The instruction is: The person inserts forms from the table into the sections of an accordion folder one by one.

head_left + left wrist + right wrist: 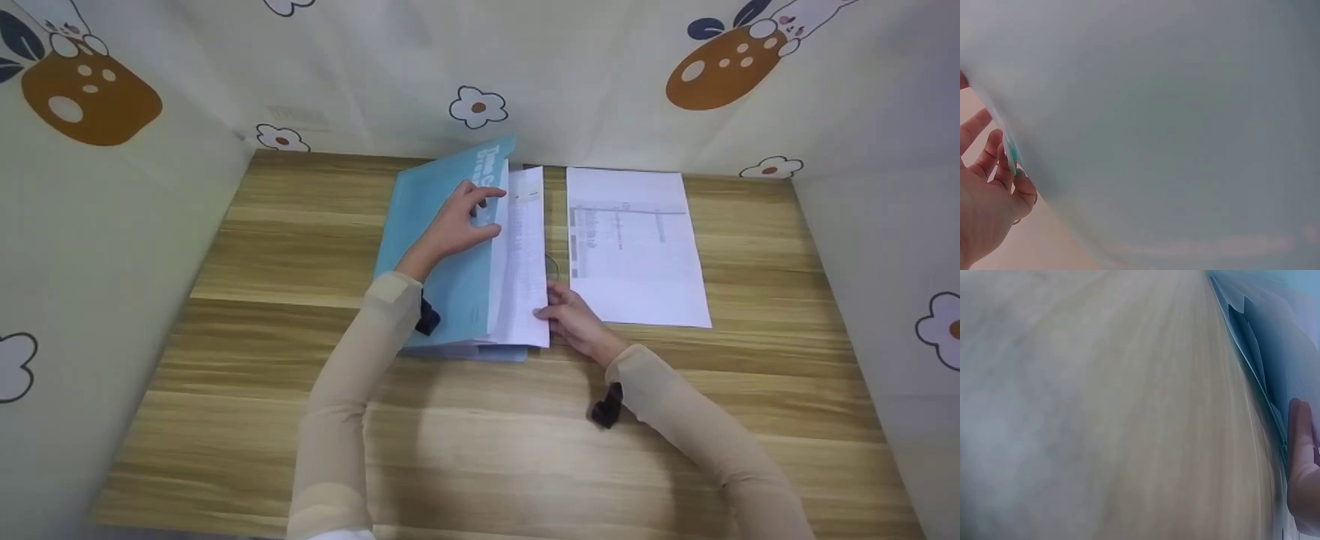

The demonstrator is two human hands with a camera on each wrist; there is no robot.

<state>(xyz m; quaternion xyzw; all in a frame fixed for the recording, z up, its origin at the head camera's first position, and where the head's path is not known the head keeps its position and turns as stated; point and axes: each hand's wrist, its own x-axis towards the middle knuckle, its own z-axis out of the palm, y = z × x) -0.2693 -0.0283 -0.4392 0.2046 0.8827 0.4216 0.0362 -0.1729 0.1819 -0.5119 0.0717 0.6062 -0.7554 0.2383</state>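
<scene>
Left hand (pixel 454 223) grips the blue folder (pixel 459 289) by its edge; right hand (pixel 576 321) seemingly pinches sheets (pixel 527 277) just left of it, judged light, creasable, best edge-held.

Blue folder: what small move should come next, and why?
Probably the right hand should nudge the white sheets left, further into the blue folder: their right edge sticks out past its cover, which the left hand holds raised.
</scene>
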